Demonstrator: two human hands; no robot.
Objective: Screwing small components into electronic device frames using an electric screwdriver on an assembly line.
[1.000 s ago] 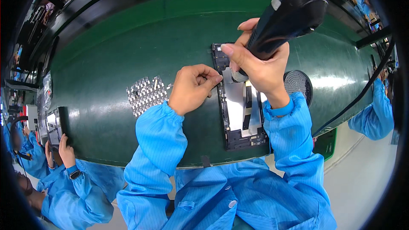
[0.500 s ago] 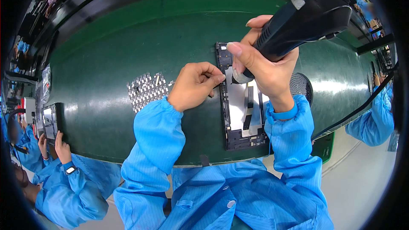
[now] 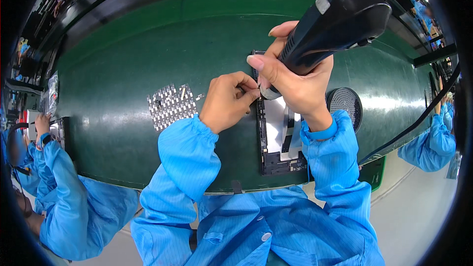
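Note:
My right hand point(image 3: 300, 81) is wrapped around a black hot-air gun point(image 3: 340, 24) with a ribbed hose at its upper end. Its pale nozzle point(image 3: 269, 92) points down at the upper part of a black device frame point(image 3: 281, 166) with a silver plate point(image 3: 274, 125) and a dark ribbon strip point(image 3: 289, 133). Beside the nozzle, at the frame's left edge, my left hand point(image 3: 229, 99) is closed in a pinch. Whatever lies between its thumb and finger is too small to name. My right hand and the gun hide much of the frame's upper half.
Several small black-and-white parts point(image 3: 172, 106) lie in rows on the green table point(image 3: 118, 74). A round black perforated piece point(image 3: 345, 108) sits right of the frame. A black cable point(image 3: 414, 125) crosses the right edge. A co-worker's arm point(image 3: 66, 172) reaches in at left.
My right hand and the hot-air gun have shifted left, bringing the nozzle close to my left fingertips. My left hand stays pinched in nearly the same place. The left co-worker's hand has moved up.

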